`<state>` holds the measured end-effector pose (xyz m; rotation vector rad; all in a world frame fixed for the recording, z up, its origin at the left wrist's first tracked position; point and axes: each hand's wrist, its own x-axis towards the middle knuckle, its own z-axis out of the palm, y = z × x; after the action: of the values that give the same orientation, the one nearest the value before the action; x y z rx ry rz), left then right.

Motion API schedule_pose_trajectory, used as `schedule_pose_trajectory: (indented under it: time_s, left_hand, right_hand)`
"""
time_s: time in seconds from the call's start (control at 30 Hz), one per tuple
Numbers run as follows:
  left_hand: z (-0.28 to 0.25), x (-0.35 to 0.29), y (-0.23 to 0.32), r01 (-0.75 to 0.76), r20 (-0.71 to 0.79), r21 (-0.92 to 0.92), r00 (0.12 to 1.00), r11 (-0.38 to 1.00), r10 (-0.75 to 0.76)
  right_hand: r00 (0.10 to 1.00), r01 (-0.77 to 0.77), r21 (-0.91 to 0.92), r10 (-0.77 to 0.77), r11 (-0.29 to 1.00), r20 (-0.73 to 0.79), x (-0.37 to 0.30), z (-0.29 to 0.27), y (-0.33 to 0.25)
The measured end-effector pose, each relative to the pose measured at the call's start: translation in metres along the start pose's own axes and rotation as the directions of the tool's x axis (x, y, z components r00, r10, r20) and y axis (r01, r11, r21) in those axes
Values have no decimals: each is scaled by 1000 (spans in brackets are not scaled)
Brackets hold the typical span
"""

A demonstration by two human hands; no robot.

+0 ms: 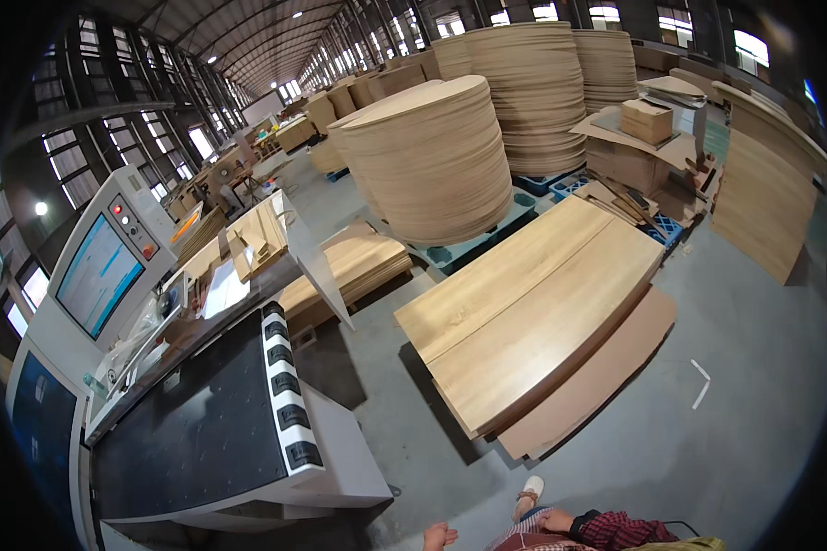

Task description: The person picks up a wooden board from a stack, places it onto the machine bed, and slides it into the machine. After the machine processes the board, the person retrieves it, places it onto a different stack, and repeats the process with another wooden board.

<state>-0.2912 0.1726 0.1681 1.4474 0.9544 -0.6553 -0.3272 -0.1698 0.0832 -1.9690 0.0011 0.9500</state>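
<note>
At the lower edge my left hand [439,535] hangs in the air, its fingers loosely apart and nothing seen in them. My right hand [556,521] is in front of my body, with a red and black plaid sleeve [620,530] behind it. Its fingers are curled in, and I see nothing held. Neither hand touches the wood. Ahead of both lies a stack of light wood panels [538,317], nearest to my hands, with a brown cardboard sheet [597,376] sticking out beneath its near right side.
On the left stands a white machine with a screen [99,275] and a black conveyor bed [193,432]. Tall rolls of wood-coloured edging [427,165] stand on pallets ahead. More panels [349,266] lie behind the machine. Cardboard boxes [648,121] and a leaning panel [763,202] are at right.
</note>
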Motion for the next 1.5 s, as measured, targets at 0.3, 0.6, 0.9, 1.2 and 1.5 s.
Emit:
schedule_pose_trajectory:
  time_s: [0.3,0.6,0.9,1.2,1.5]
  left_hand:
    - [34,89,128,-322,288,495,937,807,198]
    - [93,220,217,-30,290,294,955,955,-59]
    - [120,421,209,6,280,441,949,898,-143]
    - [149,459,198,203,304,180,919,962,-251]
    - [148,405,162,188,537,103,816,977,-214]
  right_hand:
    - [939,237,-153,-266,959,-216,110,-62,-25]
    - [964,55,514,89,856,-252,149,-124,-100]
    - [868,-206,890,496,406,-25,276,-72,-60]
    - [836,-107,724,456,682,-306,402,-97,-47]
    - [519,-46,802,700,595,-490,397,-151,-18]
